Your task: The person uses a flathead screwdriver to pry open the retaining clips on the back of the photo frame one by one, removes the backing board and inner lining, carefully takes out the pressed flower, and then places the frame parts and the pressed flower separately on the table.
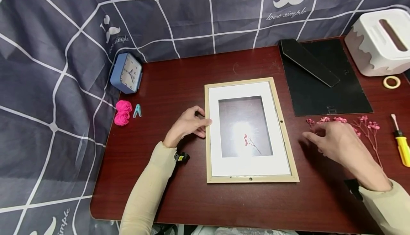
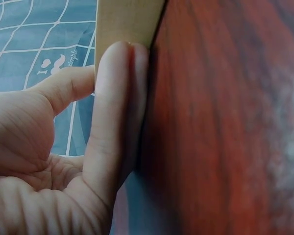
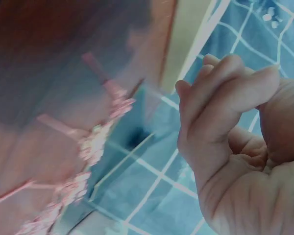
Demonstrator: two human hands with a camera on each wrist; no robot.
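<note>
A light wooden picture frame (image 1: 211,164) with a white mat (image 1: 237,165) lies flat on the table. Inside the mat's window rests a small pink flower sprig (image 1: 251,143). My left hand (image 1: 189,123) grips the frame's left edge, thumb on top and fingers against the side. In the left wrist view two fingers (image 2: 112,107) press on the wooden side. To the right of the frame my right hand (image 1: 336,142) hovers above the table with loosely bent fingers and nothing seen in them. Beside it lie pink dried flowers (image 1: 373,125), partly hidden by that hand.
A black backing board (image 1: 320,103) with its stand (image 1: 307,62) lies at the back right. Near it are a white tissue box (image 1: 368,50), a wooden ring (image 1: 392,82) and a yellow screwdriver (image 1: 403,149). A blue clock (image 1: 126,73), pink yarn (image 1: 123,112) and a clip (image 1: 137,111) sit left.
</note>
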